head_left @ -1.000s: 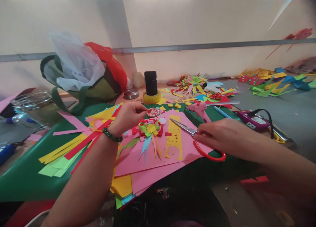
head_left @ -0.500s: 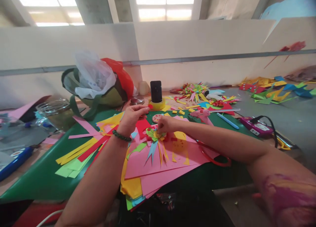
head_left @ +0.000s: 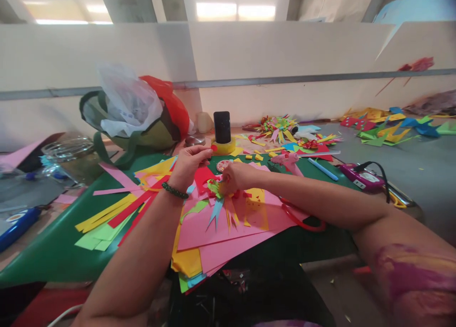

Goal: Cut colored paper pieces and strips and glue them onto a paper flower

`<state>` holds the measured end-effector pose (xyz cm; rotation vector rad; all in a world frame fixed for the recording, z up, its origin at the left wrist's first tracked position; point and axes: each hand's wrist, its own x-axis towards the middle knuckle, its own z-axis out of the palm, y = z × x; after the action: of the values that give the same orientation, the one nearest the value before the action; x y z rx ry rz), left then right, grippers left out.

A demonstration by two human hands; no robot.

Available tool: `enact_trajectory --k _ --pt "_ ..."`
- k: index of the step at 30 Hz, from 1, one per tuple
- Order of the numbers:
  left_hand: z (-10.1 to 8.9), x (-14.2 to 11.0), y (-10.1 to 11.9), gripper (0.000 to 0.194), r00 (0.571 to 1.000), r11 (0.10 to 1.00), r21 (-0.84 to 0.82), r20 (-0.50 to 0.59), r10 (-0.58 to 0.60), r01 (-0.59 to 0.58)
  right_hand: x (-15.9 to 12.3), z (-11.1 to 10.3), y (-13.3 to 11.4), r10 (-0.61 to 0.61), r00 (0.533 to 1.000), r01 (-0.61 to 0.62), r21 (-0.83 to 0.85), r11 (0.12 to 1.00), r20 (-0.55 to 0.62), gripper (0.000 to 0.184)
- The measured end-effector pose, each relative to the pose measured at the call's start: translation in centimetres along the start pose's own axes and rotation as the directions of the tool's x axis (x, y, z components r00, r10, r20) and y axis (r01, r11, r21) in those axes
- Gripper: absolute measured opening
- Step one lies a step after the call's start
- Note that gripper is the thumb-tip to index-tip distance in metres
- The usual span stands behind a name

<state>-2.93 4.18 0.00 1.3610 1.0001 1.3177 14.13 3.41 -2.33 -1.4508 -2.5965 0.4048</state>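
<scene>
Partly out of sight behind the right hand (head_left: 238, 177), the paper flower (head_left: 213, 188).

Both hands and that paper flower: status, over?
Left hand pinching small red piece. Right hand at paper flower. Red-handled scissors close by, partly hidden.

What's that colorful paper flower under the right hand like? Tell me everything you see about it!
The paper flower seems made of cut colored paper, with bunched light-green pieces, bits of yellow and red, and pointed blue and thin yellow strips fanning out toward the person. It lies on the pink sheets. The right hand covers part of it, its fingers seemingly touching the middle, so that part is hidden.
</scene>
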Motion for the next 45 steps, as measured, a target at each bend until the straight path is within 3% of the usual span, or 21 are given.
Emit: enact_trajectory --k 4,9,15,20,23,27,31,34,36,38,41,45 --pt "0.1 0.0 -0.1 0.033 1.0 1.0 0.002 0.009 -0.009 0.009 0.7 0.9 0.2 -0.002 1.0 0.002 0.005 1.0 0.008 0.01" --pt "0.5 -0.1 -0.4 0.031 0.999 0.999 0.012 0.029 0.033 -0.034 0.6 0.1 1.5 0.001 1.0 -0.001 0.038 0.999 -0.015 0.014" --pt "0.5 0.3 -1.3 0.029 0.995 0.995 0.055 0.071 0.076 -0.08 -0.3 -0.1 1.5 -0.079 0.993 0.082 0.035 0.996 -0.089 0.012" --pt "0.5 0.3 -1.6 0.027 0.99 0.99 0.097 0.11 0.093 -0.104 -0.1 0.5 1.5 -0.201 0.98 0.201 0.023 0.979 0.008 0.023" --pt "0.5 0.2 -1.7 0.027 0.99 0.988 0.115 0.112 0.089 -0.102 0.5 1.1 1.7 -0.155 0.987 0.149 0.114 0.982 0.048 0.027" --pt "0.5 0.2 -1.7 0.027 0.988 0.987 0.118 0.121 0.095 -0.109 0.9 1.1 1.6 -0.108 0.993 0.095 0.212 0.973 0.048 0.012" --pt "0.5 0.2 -1.6 0.027 0.989 0.989 0.107 0.117 0.093 -0.106 0.3 -0.4 1.9 -0.068 0.998 0.062 0.305 0.95 0.008 0.008" --pt "0.6 0.2 -1.5 0.028 0.993 0.99 0.111 0.092 0.08 -0.09 -1.5 -2.0 3.0 -0.008 1.0 0.019 0.481 0.876 -0.024 0.022" --pt "0.8 0.0 -1.4 0.027 0.992 0.988 0.122 0.089 0.087 -0.098 -3.2 -2.7 3.8 0.026 0.999 -0.043 0.605 0.795 0.037 0.03" --pt "1.1 -0.3 -1.5 0.025 0.986 0.979 0.154 0.122 0.115 -0.133 -4.8 -2.7 4.5 0.059 0.987 -0.141 0.625 0.768 0.151 0.031" --pt "2.1 -1.3 -2.1 0.018 0.949 0.928 0.253 0.232 0.215 -0.272 -6.5 -1.6 4.9 0.131 0.961 -0.243 0.513 0.823 0.245 0.026" --pt "3.6 -3.0 -3.4 0.013 0.794 0.709 0.395 0.459 0.399 -0.584 -6.8 0.2 4.7 0.153 0.978 -0.194 0.361 0.912 0.139 0.022"
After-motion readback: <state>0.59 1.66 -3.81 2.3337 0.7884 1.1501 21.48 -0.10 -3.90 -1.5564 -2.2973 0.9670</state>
